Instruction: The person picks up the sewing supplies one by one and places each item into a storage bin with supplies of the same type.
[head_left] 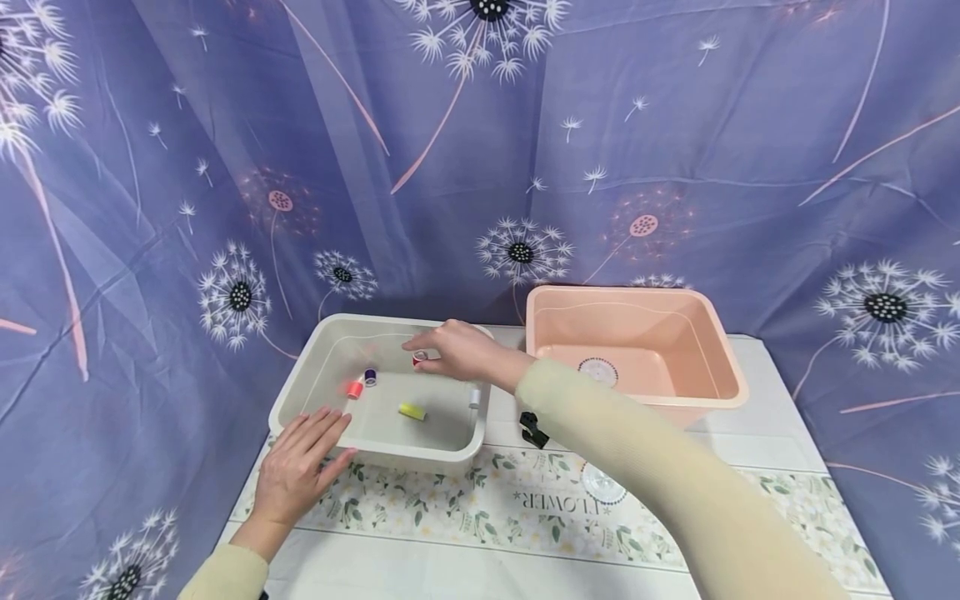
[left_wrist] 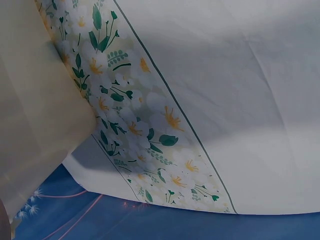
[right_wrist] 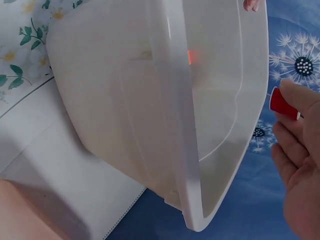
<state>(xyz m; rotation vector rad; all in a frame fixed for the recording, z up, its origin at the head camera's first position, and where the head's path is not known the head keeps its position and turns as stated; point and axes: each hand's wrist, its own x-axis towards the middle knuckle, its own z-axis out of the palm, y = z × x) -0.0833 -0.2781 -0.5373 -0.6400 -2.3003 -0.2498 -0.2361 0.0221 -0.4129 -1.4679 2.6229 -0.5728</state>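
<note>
A red thread spool (right_wrist: 284,104) is pinched between the thumb and fingers of my right hand (head_left: 467,350), over the back right part of the light grey tub (head_left: 315,446). In the right wrist view the same hand (right_wrist: 302,145) appears beyond the tub's rim. Inside the tub lie a yellow-green spool (head_left: 412,411), an orange-red spool (head_left: 354,389), a dark purple spool (head_left: 370,377) and a white spool (head_left: 474,398). My left hand (head_left: 296,471) lies with extended fingers at the tub's front left rim and holds nothing. The left wrist view shows mainly sleeve and tablecloth.
A peach-coloured tub (head_left: 731,392) stands to the right of the grey one, under my right forearm's reach. A small black buckle (head_left: 534,431) hangs at my right sleeve. The floral tablecloth (head_left: 525,508) covers the table, and a blue dandelion curtain (head_left: 450,250) hangs behind.
</note>
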